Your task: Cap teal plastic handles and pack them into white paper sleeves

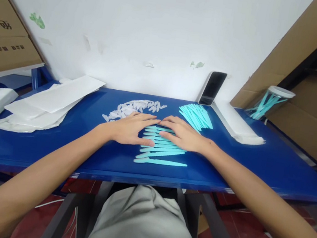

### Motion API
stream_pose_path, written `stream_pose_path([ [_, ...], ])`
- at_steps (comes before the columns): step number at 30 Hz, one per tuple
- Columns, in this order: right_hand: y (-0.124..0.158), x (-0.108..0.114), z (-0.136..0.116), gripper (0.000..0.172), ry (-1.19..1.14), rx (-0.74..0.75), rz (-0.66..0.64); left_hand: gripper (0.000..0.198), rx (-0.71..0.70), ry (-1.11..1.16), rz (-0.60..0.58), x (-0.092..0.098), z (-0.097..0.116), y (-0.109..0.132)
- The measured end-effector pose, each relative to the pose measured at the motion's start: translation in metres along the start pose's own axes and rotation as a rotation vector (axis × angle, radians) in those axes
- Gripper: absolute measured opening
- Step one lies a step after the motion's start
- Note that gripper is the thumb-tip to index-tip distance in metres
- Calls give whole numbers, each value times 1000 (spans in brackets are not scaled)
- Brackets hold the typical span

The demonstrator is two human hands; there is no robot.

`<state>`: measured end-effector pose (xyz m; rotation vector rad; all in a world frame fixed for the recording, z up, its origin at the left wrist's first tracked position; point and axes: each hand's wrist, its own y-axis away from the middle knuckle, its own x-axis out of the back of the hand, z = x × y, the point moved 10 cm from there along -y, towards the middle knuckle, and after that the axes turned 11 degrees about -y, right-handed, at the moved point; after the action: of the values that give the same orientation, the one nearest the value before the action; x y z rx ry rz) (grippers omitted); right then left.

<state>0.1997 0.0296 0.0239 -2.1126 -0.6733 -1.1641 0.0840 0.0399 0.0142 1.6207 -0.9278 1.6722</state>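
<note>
Turquoise sticks (163, 151), one row, long axes left to right; left hand (131, 128) over left ends, right hand (185, 136) over right portions; fingers extended, neither gripping.

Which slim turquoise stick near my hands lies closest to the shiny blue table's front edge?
The bottommost slim turquoise stick: no other lies between it and the front edge of the blue table. Its right end sits apart from the others.

Turquoise sticks (162, 152), whitish pieces (130, 108), blue tabletop (104, 162), red floor (237, 226)
</note>
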Motion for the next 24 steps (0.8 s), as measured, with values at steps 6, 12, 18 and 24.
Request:
stream_pose_path([
  [6, 12, -13, -7, 96, 26, -49, -150, 116, -12, 1, -103, -9, 9, 8],
  [12, 18, -25, -10, 125, 7, -103, -256, 138, 42, 25, -266, -16, 17, 14],
  [18, 20, -28, -7, 128, 23, -199, -365, 139, 82, 52, -337, -14, 16, 14],
  [24, 21, -26, -7, 124, -3, -221, -379, 142, 87, 67, -353, -14, 15, 16],
])
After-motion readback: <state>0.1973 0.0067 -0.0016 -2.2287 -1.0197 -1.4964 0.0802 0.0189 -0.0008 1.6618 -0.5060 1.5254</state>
